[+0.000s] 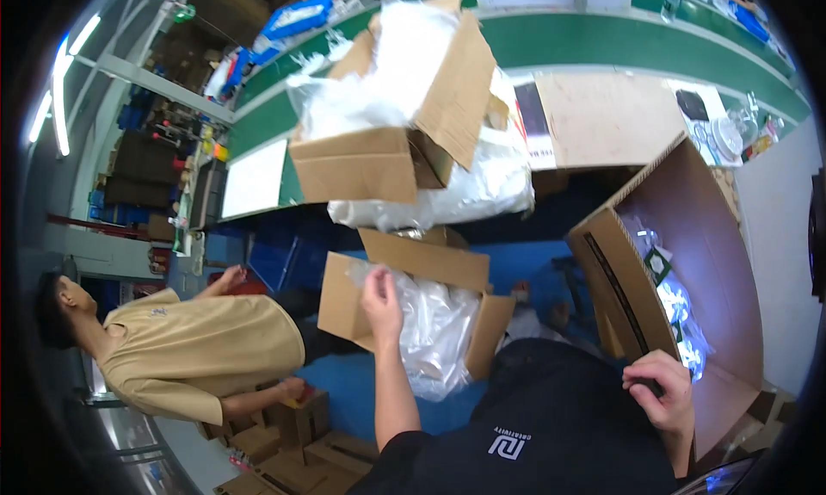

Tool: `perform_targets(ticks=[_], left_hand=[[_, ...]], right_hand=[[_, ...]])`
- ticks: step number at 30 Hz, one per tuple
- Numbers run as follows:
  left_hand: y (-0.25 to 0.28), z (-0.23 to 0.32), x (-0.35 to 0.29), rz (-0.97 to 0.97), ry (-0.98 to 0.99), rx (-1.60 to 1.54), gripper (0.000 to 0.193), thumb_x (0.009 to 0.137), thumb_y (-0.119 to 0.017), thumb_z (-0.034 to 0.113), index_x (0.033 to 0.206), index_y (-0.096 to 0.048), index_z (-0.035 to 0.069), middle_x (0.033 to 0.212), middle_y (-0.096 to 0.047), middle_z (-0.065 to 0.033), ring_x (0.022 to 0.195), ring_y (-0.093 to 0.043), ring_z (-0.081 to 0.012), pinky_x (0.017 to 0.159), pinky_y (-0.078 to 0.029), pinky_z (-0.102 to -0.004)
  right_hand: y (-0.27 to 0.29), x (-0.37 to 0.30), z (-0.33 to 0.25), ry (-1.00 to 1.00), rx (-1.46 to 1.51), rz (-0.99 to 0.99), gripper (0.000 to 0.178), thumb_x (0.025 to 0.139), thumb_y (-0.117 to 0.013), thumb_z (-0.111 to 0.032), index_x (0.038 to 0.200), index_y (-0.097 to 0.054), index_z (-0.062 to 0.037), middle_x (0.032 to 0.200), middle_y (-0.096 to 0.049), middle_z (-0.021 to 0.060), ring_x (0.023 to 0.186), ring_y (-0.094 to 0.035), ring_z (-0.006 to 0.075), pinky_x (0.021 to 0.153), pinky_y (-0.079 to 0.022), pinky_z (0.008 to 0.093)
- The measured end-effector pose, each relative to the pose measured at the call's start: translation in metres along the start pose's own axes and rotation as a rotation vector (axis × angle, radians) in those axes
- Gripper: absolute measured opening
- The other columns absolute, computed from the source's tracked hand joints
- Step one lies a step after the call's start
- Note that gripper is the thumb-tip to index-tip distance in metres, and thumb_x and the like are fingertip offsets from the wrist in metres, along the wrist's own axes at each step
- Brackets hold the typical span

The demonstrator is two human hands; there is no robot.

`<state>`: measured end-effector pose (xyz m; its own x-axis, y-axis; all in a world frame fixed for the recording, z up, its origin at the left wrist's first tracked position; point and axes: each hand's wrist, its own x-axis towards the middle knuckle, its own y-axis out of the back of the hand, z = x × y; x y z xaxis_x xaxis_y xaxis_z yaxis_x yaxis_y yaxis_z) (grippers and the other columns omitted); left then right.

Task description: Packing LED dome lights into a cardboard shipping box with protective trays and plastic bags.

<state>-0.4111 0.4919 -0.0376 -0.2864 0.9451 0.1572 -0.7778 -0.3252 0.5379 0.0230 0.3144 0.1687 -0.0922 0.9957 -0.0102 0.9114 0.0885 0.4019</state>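
Observation:
My left hand is raised over an open cardboard box, its fingers drawn together at the edge of a clear plastic bag that fills the box. Part of the bag bulges over the near side. At the right, my right hand hovers beside the near edge of a large open carton. Its fingers are loosely curled, with a gap to the thumb and nothing visible between them. Inside that carton lie clear wrapped pieces with small green parts.
On the green-edged workbench, an open carton overflows with white plastic bags, above more plastic wrapping. A cardboard sheet lies to its right. A person in a tan shirt stands at the left, near several cardboard boxes.

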Motion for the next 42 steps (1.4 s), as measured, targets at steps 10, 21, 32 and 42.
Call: perform_targets(ticks=[10, 21, 32, 42], left_hand=[[0.016, 0.292, 0.206, 0.078, -1.109, 0.439, 0.038, 0.094, -0.053, 0.009, 0.132, -0.055, 0.000, 0.135, -0.055, -0.0193, 0.129, -0.049, -0.0341, 0.104, -0.039, -0.0448], [-0.110, 0.253, 0.330, -0.577, -0.502, 0.608, 0.065, 0.074, -0.078, 0.031, 0.128, -0.056, 0.000, 0.119, -0.063, -0.0247, 0.112, -0.060, -0.0384, 0.098, -0.048, -0.0407], [-0.095, 0.374, 0.267, -0.387, -0.795, 0.071, 0.018, 0.090, -0.051, 0.000, 0.108, -0.052, -0.001, 0.078, -0.066, -0.0117, 0.071, -0.064, -0.0166, 0.067, -0.050, -0.0302], [-0.109, 0.412, 0.271, -0.447, -0.512, -0.422, 0.011, 0.096, -0.048, 0.001, 0.107, -0.047, 0.002, 0.090, -0.055, -0.0080, 0.073, -0.060, -0.0150, 0.061, -0.061, -0.0331]], right_hand=[[-0.001, -0.011, -0.005, 0.035, 0.000, -0.013, 0.020, 0.080, -0.069, 0.002, 0.100, -0.067, 0.0007, 0.088, -0.069, 0.0142, 0.080, -0.068, 0.0266, 0.070, -0.054, 0.0315], [0.000, -0.044, 0.007, -0.056, 0.052, 0.154, 0.019, 0.082, -0.066, 0.003, 0.101, -0.067, 0.0029, 0.088, -0.069, 0.0139, 0.079, -0.069, 0.0221, 0.072, -0.054, 0.0295], [0.020, -0.057, 0.009, -0.083, 0.070, 0.223, 0.018, 0.082, -0.064, 0.005, 0.100, -0.068, 0.0030, 0.087, -0.069, 0.0132, 0.076, -0.069, 0.0211, 0.069, -0.054, 0.0283], [0.029, -0.058, 0.005, -0.024, -0.011, 0.289, 0.017, 0.082, -0.063, 0.004, 0.099, -0.068, 0.0035, 0.087, -0.069, 0.0132, 0.075, -0.069, 0.0207, 0.068, -0.054, 0.0282]])
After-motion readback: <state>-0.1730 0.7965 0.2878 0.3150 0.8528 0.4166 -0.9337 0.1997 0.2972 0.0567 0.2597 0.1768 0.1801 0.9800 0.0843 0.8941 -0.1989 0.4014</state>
